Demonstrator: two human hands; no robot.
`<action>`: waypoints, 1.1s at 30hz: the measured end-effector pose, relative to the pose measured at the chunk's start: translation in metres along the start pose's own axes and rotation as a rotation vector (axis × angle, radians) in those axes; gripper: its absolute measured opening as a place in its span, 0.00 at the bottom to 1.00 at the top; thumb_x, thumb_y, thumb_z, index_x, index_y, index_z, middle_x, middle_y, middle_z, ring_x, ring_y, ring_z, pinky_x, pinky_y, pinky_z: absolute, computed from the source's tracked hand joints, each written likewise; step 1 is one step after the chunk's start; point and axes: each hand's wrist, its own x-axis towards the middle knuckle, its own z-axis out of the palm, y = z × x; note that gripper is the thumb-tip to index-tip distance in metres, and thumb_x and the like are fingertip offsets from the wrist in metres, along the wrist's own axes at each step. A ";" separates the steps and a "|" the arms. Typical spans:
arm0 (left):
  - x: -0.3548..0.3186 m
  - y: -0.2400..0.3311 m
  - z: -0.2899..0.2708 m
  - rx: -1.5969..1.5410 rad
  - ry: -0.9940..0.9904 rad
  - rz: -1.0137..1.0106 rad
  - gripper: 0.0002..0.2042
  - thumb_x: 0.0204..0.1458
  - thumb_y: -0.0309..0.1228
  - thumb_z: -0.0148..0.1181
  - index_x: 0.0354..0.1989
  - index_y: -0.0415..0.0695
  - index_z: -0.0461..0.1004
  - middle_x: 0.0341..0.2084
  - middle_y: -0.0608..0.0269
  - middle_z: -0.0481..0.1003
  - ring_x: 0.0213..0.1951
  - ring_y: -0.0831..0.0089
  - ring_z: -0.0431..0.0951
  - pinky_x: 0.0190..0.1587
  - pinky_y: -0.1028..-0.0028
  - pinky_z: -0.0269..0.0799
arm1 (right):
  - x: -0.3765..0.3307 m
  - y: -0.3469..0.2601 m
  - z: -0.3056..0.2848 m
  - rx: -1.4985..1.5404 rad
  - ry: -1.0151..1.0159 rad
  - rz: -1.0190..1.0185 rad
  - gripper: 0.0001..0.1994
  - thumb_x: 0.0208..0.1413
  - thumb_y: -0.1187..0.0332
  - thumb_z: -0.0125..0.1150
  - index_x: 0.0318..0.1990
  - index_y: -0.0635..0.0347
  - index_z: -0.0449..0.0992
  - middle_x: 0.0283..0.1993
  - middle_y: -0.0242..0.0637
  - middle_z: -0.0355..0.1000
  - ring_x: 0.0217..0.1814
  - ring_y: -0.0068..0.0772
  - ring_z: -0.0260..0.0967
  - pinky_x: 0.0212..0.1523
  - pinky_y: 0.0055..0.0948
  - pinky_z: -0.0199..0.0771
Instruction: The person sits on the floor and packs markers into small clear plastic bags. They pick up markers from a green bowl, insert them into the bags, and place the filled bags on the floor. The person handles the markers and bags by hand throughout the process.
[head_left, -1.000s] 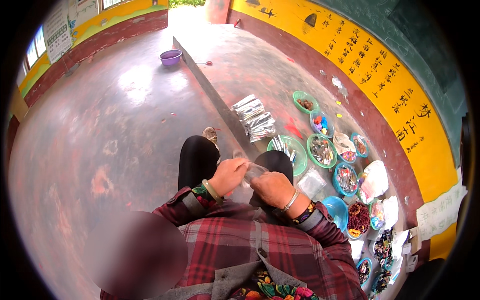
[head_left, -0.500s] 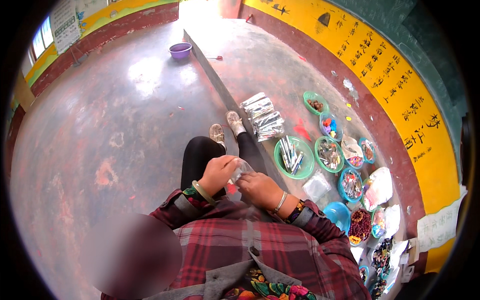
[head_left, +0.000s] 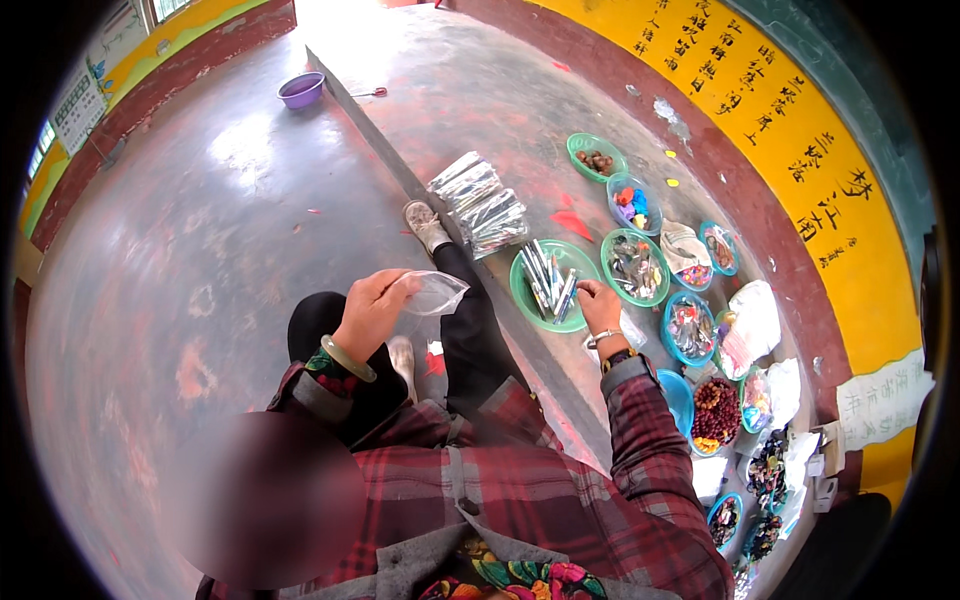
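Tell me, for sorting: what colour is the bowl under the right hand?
Green bowl, head view.

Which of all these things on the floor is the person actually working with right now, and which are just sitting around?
In use:
left hand holding a small clear plastic bag
right hand at the green round plastic bowl of long silvery packets

Lying about:
purple plastic basin
stack of shiny foil bags
bowl of brown beads

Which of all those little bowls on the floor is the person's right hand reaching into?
The right hand is at the rim of the green bowl holding long silvery sticks, the one nearest the knees. The other bowls lie farther right, toward the yellow wall.
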 end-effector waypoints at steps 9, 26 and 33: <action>0.050 -0.091 0.011 -0.107 0.073 -0.158 0.12 0.57 0.30 0.48 0.40 0.33 0.73 0.32 0.61 0.76 0.35 0.77 0.74 0.41 0.78 0.70 | 0.087 0.064 0.123 -0.149 -0.153 0.119 0.14 0.39 0.62 0.57 0.33 0.58 0.77 0.30 0.46 0.74 0.34 0.45 0.72 0.36 0.37 0.70; 0.066 -0.095 0.026 -0.005 0.041 -0.171 0.10 0.55 0.28 0.49 0.39 0.33 0.73 0.30 0.63 0.76 0.33 0.79 0.73 0.39 0.80 0.68 | 0.086 0.090 0.171 -0.429 -0.103 0.387 0.10 0.44 0.68 0.54 0.35 0.61 0.75 0.36 0.52 0.73 0.42 0.52 0.71 0.42 0.43 0.70; 0.069 -0.102 0.031 0.089 0.036 -0.147 0.10 0.55 0.28 0.50 0.38 0.34 0.74 0.29 0.64 0.76 0.32 0.80 0.73 0.38 0.80 0.68 | 0.081 0.084 0.167 -0.477 -0.180 0.265 0.11 0.43 0.66 0.56 0.34 0.60 0.74 0.34 0.50 0.73 0.39 0.51 0.71 0.41 0.43 0.70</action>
